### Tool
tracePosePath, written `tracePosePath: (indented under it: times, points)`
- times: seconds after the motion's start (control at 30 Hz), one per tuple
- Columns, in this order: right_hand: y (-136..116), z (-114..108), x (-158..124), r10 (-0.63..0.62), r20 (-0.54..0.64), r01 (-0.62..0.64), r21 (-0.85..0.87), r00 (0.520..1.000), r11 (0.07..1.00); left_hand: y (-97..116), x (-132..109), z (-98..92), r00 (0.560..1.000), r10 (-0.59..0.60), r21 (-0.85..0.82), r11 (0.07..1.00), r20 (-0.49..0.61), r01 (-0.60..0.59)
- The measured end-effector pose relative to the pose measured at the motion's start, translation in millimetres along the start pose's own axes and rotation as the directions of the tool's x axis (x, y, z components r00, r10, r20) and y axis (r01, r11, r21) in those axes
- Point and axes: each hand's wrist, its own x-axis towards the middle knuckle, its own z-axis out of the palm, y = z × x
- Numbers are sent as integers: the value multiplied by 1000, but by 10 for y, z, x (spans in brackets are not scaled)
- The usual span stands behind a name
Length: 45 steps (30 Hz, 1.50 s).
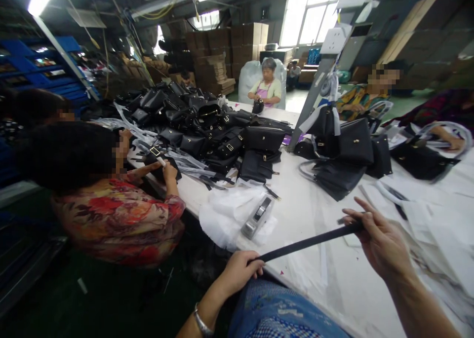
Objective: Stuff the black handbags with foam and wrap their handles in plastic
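A long black strap (311,240) stretches between my two hands, above the near edge of the white table (292,185). My left hand (242,269) is closed around its lower end, close to my lap. Higher and to the right, my right hand (379,234) pinches the other end between thumb and fingers, with some fingers extended. Just beyond the strap, a grey tape dispenser (256,218) lies on crumpled white tissue paper (222,212).
Black handbags (218,126) are heaped across the table's far left. More bags (338,170) stand to the right by a metal post (309,106). White paper sheets (425,214) cover the right side. A co-worker in a floral shirt (122,219) sits at left; others work around the table.
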Motion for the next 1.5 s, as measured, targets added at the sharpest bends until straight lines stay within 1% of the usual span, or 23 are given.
tracePosePath:
  times: [0.07, 0.1, 0.17, 0.23, 0.27, 0.3, 0.33, 0.4, 0.43, 0.5, 0.53, 0.63, 0.67, 0.7, 0.73, 0.77, 0.83, 0.97, 1.07, 1.17, 1.23, 1.37, 1.5]
  points:
    - [146, -72, 64, 10, 18, -7, -150, 1000, 989, -37, 9, -64, 998, -31, 79, 996, -63, 36]
    - [216, -114, 99, 39, 31, -31, -226, 999, 974, -50, 17, -92, 994, -43, 114, 992, -100, 55]
    - [347, -202, 164, 172, 36, -147, -362, 985, 921, -62, 36, -148, 983, -58, 163, 983, -175, 87]
    - [458, -262, 202, 343, 31, -284, -492, 939, 823, -47, 59, -200, 970, -52, 181, 979, -237, 97]
    - [503, -265, 202, 387, 37, -302, -559, 921, 772, -26, 75, -221, 963, -42, 182, 979, -265, 92]
    - [538, -243, 189, 392, 64, -271, -623, 918, 734, 3, 94, -238, 956, -28, 181, 980, -291, 83]
    - [565, -193, 162, 365, 116, -197, -672, 924, 714, 38, 117, -248, 950, -14, 179, 981, -313, 73]
    - [598, -19, 86, 266, 280, 1, -690, 922, 723, 122, 174, -250, 940, 2, 168, 984, -342, 59]
    - [611, 94, 46, 218, 367, 92, -666, 904, 740, 167, 206, -244, 938, -1, 158, 986, -347, 59]
    - [649, 333, -18, 111, 530, 261, -577, 841, 774, 260, 266, -223, 940, -23, 123, 990, -340, 68]
    - [679, 443, -37, 48, 600, 347, -523, 799, 778, 310, 291, -213, 942, -36, 103, 992, -335, 74]
    - [822, 681, -44, -114, 761, 569, -367, 638, 736, 463, 329, -197, 936, -55, 64, 995, -347, 82]
    - [885, 727, -31, -133, 799, 611, -330, 587, 720, 512, 330, -198, 931, -54, 62, 995, -362, 82]
    - [953, 760, -13, -136, 824, 635, -307, 550, 709, 558, 326, -202, 923, -52, 65, 994, -381, 82]
    - [1025, 779, 10, -132, 839, 646, -297, 529, 703, 597, 316, -211, 915, -49, 72, 994, -401, 84]
    - [1100, 789, 37, -123, 842, 646, -300, 525, 702, 630, 302, -223, 907, -45, 82, 993, -419, 88]
    - [1254, 783, 96, -97, 823, 622, -340, 560, 706, 666, 259, -264, 896, -37, 109, 990, -442, 95]
    - [1533, 696, 206, -56, 728, 547, -459, 683, 699, 608, 139, -435, 908, -17, 161, 983, -418, 93]
    - [1671, 596, 248, -77, 635, 498, -519, 769, 694, 455, 62, -643, 920, -13, 183, 979, -392, 92]
    - [1749, 504, 242, -118, 491, 427, -584, 863, 691, 240, 36, -879, 927, -17, 188, 978, -374, 94]
    - [1783, 461, 224, -130, 394, 368, -621, 910, 693, 83, 54, -1028, 928, -23, 181, 979, -373, 97]
    - [1836, 460, 191, -114, 279, 275, -650, 953, 708, -205, 168, -1282, 935, -30, 165, 982, -354, 94]
    - [1825, 644, 134, -83, 260, 234, -631, 962, 739, -372, 339, -1468, 947, -50, 150, 983, -317, 102]
